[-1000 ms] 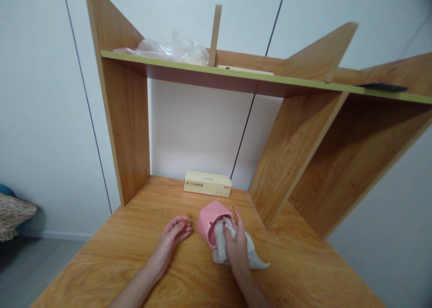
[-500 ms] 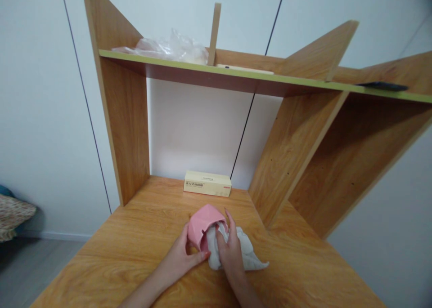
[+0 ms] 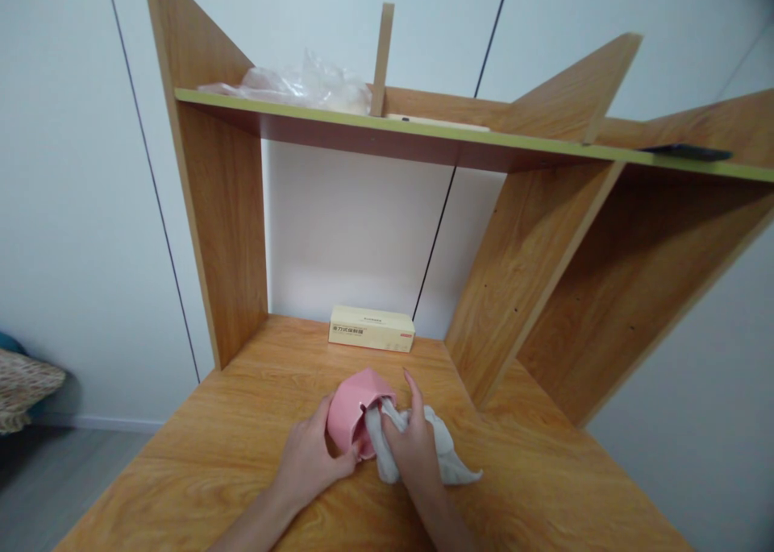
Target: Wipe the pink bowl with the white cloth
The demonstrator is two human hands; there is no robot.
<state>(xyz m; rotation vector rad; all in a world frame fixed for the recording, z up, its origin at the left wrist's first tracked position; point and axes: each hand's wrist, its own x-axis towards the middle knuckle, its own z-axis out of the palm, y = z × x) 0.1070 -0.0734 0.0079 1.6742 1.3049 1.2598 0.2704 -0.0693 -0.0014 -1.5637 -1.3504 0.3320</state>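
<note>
A pink, faceted bowl-like vessel (image 3: 356,395) with a small notch in its rim is tipped on its side, its opening facing right and toward me. My left hand (image 3: 310,457) grips it from the left, with the thumb at the lower rim. A pale grey cloth (image 3: 446,449) is bunched in my right hand (image 3: 414,446), and part of it reaches into the vessel's mouth. The rest of the cloth trails over the desk to the right. The right fingertips are partly hidden by the cloth, while one finger points up, apart from the others.
Behind my hands, a cream printed box (image 3: 371,329) stands at the back of the wooden desk (image 3: 242,423). Upright panels border the desk left and right. Overhead, a shelf (image 3: 339,125) holds a clear plastic bag (image 3: 302,85) and a dark flat object (image 3: 686,152).
The pink vessel and my left hand have shifted slightly left and turned a little. My right hand stays nearly in place, and more cloth shows between it and the vessel.
</note>
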